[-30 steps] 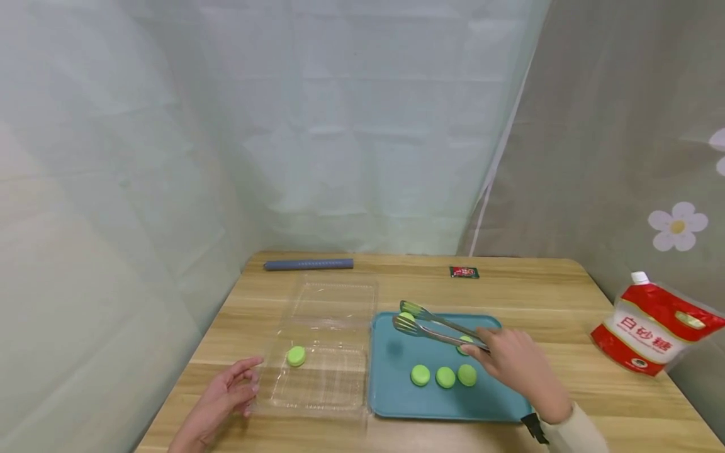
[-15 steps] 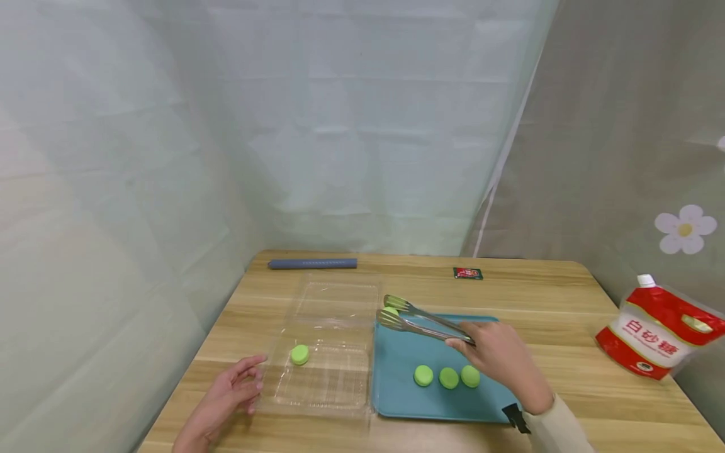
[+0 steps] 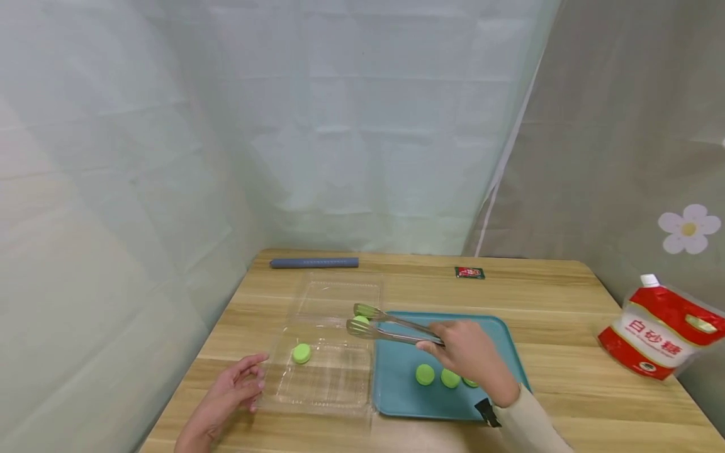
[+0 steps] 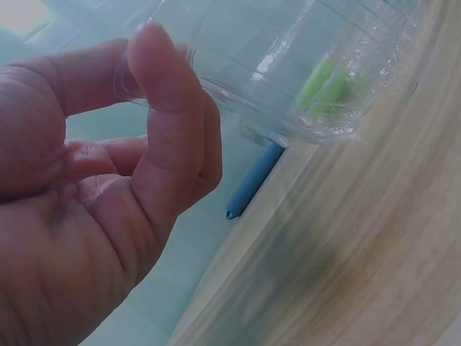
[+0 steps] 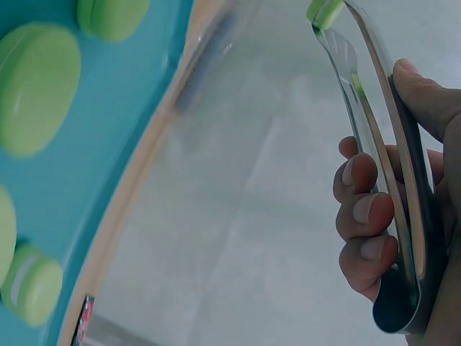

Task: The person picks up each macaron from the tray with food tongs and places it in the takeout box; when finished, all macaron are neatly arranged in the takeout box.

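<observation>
My left hand [image 3: 229,396] pinches the left rim of a clear plastic clamshell box [image 3: 323,387], its lid folded back. One green macaron [image 3: 301,353] sits in the left part of the box's near half. My right hand [image 3: 467,352] grips a pair of metal tongs [image 3: 396,337], with another green macaron [image 5: 325,11] between their slotted tips. In the head view those tips overlap the box's right side, near the fold. Several green macarons [image 3: 425,374] lie on the blue tray [image 3: 393,390] beneath the right arm, some partly hidden by it.
Beside the box's right edge stands the tray. A dark blue stick-like roll [image 3: 314,262] lies at the table's back left, and a small red-and-green packet [image 3: 469,272] at the back. A red-and-white sugar bag [image 3: 657,330] stands at the right edge.
The right hand has moved left with the tongs, carrying the macaron from above the tray to the box's right side. The left hand stays at the box's rim.
</observation>
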Demonstrator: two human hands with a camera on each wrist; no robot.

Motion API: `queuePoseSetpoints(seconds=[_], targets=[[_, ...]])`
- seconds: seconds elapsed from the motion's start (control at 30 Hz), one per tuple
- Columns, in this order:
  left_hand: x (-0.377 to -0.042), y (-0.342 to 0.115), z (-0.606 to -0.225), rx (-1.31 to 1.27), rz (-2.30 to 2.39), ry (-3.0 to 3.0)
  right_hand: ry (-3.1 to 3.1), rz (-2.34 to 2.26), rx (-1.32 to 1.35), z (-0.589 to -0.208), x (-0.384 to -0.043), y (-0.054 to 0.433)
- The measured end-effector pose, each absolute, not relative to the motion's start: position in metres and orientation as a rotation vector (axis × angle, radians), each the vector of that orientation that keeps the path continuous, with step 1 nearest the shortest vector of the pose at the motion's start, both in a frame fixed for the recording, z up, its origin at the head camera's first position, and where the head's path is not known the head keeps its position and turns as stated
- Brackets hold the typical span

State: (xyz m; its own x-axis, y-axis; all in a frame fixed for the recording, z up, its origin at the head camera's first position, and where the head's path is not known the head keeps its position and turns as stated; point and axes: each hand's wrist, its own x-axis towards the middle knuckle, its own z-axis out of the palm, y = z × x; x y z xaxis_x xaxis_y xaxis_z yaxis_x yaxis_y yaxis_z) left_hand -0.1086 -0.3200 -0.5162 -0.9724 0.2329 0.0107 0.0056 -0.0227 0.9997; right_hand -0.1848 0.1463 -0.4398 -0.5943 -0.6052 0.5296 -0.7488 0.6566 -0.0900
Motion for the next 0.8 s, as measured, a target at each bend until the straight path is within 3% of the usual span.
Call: queuePoseSetpoints(seconds=[0.8], targets=[[-0.111,-0.319,-0.516,0.258,2.144,2.061,-2.526,0.347,1.227,-0.455,-0.194,0.097]])
